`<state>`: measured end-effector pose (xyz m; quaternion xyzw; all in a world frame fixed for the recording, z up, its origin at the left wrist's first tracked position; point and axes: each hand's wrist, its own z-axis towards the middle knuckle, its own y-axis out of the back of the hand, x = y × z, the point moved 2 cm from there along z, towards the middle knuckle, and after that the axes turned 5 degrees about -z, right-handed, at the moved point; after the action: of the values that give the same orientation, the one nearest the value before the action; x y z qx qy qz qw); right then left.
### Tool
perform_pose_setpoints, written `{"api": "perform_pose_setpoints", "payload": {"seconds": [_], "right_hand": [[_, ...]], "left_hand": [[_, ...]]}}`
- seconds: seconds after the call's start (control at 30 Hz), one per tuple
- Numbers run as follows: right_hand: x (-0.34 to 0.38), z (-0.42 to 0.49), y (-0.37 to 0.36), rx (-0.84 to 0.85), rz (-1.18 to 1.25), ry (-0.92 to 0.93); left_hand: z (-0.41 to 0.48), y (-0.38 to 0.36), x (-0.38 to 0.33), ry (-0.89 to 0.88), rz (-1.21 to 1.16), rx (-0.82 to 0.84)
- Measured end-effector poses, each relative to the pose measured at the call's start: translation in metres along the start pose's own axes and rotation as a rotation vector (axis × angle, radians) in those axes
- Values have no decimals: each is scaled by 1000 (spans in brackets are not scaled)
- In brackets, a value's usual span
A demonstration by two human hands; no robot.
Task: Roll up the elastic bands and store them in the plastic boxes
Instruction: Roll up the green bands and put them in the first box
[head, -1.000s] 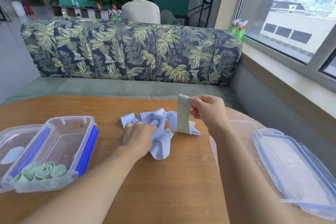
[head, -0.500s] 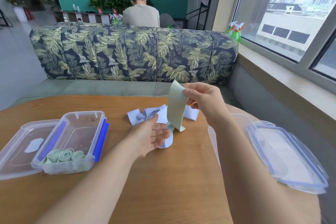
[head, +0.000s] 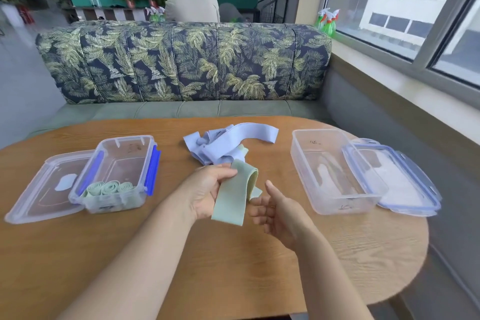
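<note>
Fingers (head: 222,172) of the left hand (head: 207,191) curl round a green band (head: 231,200) (it is folded over at the top) above the wooden table (head: 78,254). The right hand (head: 275,212) is just beside it, fingers loose and apart, holding nothing. Blue bands (head: 226,144) lie in a heap behind. Three green rolls (head: 109,187) sit in the left box (head: 122,148). The right box (head: 335,200) stands near the right hand.

Table (head: 181,254) top of matt wood-grain finish; left box (head: 130,138) and right box (head: 345,202) of clear, glossy plastic; green band (head: 231,197) and blue bands (head: 228,143) of smooth, matt, limp elastic sheet; sofa back (head: 181,60) of leaf-printed cloth.
</note>
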<state>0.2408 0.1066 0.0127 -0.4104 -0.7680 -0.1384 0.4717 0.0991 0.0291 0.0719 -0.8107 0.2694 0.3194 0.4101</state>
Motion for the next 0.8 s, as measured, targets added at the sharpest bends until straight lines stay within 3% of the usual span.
{"api": "perform_pose_setpoints", "payload": {"seconds": [0.1, 0.23, 0.47, 0.57, 0.7, 0.8], "right_hand": [[-8, 16, -5, 40, 270, -144], [1, 32, -6, -76, 451, -52], [45, 35, -2, -275, 8, 294], [48, 49, 4, -314, -162, 287], [33, 66, 11, -279, -470, 134], [33, 71, 15, -289, -475, 158]], "left_hand": [[-13, 3, 9, 13, 51, 77], [-25, 12, 27, 79, 180, 127], [-12, 18, 60, 42, 280, -15], [3, 16, 71, 14, 368, -104], [22, 17, 90, -101, 855, -235], [25, 18, 92, -154, 1209, -357]]}}
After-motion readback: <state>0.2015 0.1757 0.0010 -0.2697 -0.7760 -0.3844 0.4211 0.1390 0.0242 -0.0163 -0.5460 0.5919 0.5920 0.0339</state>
